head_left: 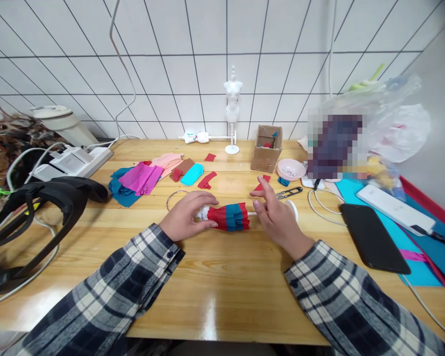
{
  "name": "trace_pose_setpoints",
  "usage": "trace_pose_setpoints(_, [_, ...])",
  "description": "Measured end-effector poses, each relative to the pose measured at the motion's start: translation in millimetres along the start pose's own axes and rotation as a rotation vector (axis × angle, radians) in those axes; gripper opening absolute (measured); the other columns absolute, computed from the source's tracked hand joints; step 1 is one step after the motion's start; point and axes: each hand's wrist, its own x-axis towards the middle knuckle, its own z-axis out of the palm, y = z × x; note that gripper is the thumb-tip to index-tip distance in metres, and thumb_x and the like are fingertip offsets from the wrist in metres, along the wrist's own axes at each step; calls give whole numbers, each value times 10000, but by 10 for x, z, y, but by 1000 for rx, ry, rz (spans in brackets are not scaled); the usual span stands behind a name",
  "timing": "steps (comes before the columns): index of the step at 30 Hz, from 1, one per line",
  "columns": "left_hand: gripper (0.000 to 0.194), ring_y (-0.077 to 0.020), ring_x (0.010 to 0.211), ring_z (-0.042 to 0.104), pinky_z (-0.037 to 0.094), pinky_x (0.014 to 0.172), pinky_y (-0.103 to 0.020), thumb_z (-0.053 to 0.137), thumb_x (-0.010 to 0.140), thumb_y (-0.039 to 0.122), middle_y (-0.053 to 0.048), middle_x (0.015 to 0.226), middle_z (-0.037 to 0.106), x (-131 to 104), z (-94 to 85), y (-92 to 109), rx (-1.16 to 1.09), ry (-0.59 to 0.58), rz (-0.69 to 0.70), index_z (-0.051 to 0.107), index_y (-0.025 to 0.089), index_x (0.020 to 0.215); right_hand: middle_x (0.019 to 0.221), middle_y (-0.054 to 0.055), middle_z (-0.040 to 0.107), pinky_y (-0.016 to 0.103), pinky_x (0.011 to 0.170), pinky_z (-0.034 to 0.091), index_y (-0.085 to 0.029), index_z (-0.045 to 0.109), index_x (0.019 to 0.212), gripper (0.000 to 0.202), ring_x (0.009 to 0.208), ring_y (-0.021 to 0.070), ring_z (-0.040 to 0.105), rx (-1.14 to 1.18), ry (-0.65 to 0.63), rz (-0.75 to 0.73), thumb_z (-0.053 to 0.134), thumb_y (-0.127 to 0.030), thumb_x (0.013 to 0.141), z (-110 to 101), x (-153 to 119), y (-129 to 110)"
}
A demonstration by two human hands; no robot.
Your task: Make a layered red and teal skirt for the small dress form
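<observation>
A small white dress-form mannequin lies on its side, wrapped in a crepe paper skirt with red and teal tiers. My left hand is closed round its upper body, thumb at the front and fingers behind, hiding most of the white torso. The skirt's ruffled hem points right, towards my right hand. That hand is open over the stand's rod, index finger raised and thumb apart; whether it touches the rod is unclear. Part of the round white base shows behind it. Thread snips lie just beyond the right hand.
Crepe paper pieces lie at the back left. An upright mannequin, another lying down, a cardboard box and a pink bowl are behind. A black headset sits left; a phone and cables lie right.
</observation>
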Motion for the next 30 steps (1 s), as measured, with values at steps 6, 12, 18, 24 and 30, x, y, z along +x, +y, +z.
trace_pose_setpoints(6, [353, -215, 1000, 634, 504, 895, -366, 676, 856, 396, -95, 1072, 685, 3, 42, 50, 111, 1, 111, 660, 201, 1150, 1258, 54, 675, 337, 689, 506, -260, 187, 1541, 593, 807, 200, 709, -1, -2, 10, 370, -422, 1000, -22, -3, -22])
trace_pose_setpoints(12, [204, -191, 936, 637, 510, 843, -346, 669, 865, 316, -82, 1021, 686, 15, 66, 54, 90, 41, 204, 688, 210, 1038, 1255, 53, 676, 335, 682, 512, -258, 205, 1532, 586, 752, 183, 702, -4, -6, 8, 381, -428, 999, -20, -13, -23])
trace_pose_setpoints(18, [169, -195, 915, 646, 513, 831, -344, 656, 871, 295, -74, 988, 707, 24, 52, 80, 63, 17, 199, 686, 210, 1014, 1225, 55, 688, 339, 682, 531, -265, 204, 1531, 584, 756, 183, 699, 17, 1, -19, 396, -409, 999, -15, -23, -23])
trace_pose_setpoints(24, [458, -212, 1016, 668, 536, 900, -364, 635, 873, 434, -104, 1134, 689, -4, 176, -51, -77, 89, -227, 571, 179, 1247, 1188, 88, 683, 477, 989, 474, -224, 261, 1514, 571, 1083, 249, 628, -83, 86, -262, 422, -265, 968, -32, -11, -49])
trace_pose_setpoints(30, [594, -245, 1069, 640, 554, 896, -413, 631, 841, 521, -131, 1257, 612, -23, 117, -112, -115, 27, -313, 498, 197, 1322, 1132, 117, 637, 553, 1064, 402, -170, 243, 1521, 814, 1064, 275, 578, -218, -19, -386, 475, -55, 749, 3, -95, -149])
